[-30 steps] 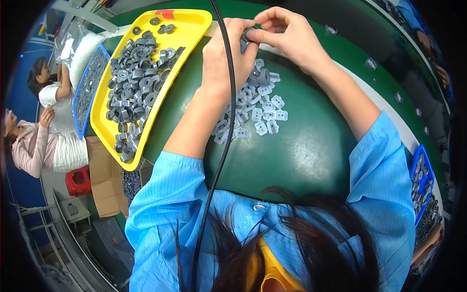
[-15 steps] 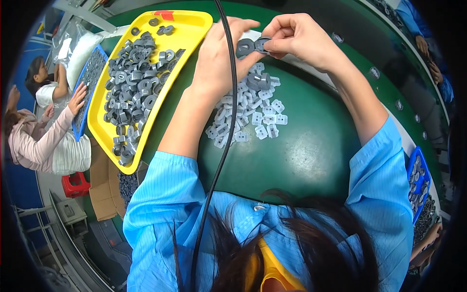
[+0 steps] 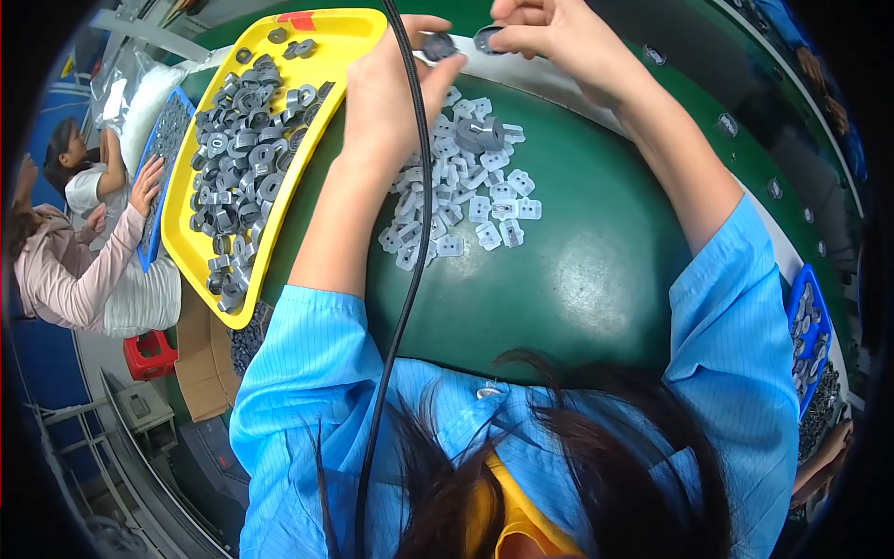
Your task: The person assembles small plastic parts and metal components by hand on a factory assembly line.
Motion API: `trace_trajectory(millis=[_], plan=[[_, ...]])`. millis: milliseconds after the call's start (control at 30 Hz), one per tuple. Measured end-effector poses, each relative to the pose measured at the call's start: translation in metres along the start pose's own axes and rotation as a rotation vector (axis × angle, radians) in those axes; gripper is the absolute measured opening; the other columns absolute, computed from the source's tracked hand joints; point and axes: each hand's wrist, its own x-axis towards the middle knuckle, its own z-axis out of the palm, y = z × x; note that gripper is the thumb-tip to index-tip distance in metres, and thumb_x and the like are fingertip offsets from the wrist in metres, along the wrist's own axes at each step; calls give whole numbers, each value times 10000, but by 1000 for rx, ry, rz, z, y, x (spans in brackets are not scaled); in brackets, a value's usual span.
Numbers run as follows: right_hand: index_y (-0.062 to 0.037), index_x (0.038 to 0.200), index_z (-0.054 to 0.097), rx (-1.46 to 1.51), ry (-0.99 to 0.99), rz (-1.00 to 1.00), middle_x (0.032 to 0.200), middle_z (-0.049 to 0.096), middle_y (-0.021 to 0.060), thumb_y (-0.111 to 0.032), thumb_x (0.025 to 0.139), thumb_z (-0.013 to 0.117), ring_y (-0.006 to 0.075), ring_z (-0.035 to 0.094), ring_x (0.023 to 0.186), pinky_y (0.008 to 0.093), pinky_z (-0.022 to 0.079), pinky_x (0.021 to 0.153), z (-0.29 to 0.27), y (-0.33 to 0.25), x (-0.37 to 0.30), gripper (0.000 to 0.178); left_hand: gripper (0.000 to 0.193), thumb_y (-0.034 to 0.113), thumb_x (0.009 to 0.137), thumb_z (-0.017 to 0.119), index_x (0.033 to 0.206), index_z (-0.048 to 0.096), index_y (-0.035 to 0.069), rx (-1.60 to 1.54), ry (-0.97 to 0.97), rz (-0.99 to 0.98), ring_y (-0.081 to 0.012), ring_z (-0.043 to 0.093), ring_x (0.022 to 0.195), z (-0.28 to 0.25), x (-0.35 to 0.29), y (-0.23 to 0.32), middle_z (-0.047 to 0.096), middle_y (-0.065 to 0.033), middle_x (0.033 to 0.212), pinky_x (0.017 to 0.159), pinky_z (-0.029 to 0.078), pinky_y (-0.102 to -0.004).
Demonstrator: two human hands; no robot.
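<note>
My left hand holds a dark grey round plastic part between thumb and fingers, at the far side of the table. Just right of it, my right hand pinches a second dark grey round part. A narrow gap separates the two parts. Below the hands lies a loose pile of small translucent plastic pieces. Dark grey round parts rest on top of that pile. To the left stands a yellow tray with many grey ring-shaped parts in it.
A black cable hangs across the view beside my left forearm. Blue trays of grey parts stand at left and right. Other people sit at left. A cardboard box and red stool are below them.
Both hands have moved farther away and slightly left. The two grey parts, close together and overlapping before, are now apart. The whole view has shifted a little.
</note>
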Motion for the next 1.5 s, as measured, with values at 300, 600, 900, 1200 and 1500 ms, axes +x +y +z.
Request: trace_trajectory(millis=[300,600,900,1200,1500], plan=[[-2,929,553,-1129,474,-610,752,599,57,-102,782,632,159,562,693,302,457,619,-30,51,14,194,413,261,761,721,1031,591,-22,254,-116,-184,-158,605,622,-12,-5,-18,629,-103,779,610,491,-291],[1,661,615,-843,-177,-99,608,598,99,-253,665,768,180,603,601,305,471,577,43,1,13,296,487,259,761,733,1098,532,-28,87,-72,-343,-145,565,686,-12,0,-20,594,-64,800,637,459,-261],[16,768,666,-613,-124,-180,641,629,77,-203,757,685,122,588,611,274,458,585,10,9,4,221,465,72,731,746,1103,497,-49,-429,-113,-416,-52,479,583,-1,-5,-19,614,-38,841,494,369,-177],[-23,852,668,-608,160,-331,718,649,67,-209,809,642,123,581,628,266,458,592,14,-4,-15,193,366,244,709,764,972,647,18,125,18,-132,-107,611,621,8,-4,22,653,-61,711,597,486,-248],[-50,871,701,-624,153,-313,712,656,46,-237,790,680,107,586,640,248,449,595,19,1,-14,206,319,198,668,784,916,663,39,223,119,85,-109,581,553,9,-7,14,626,-44,671,543,479,-245]])
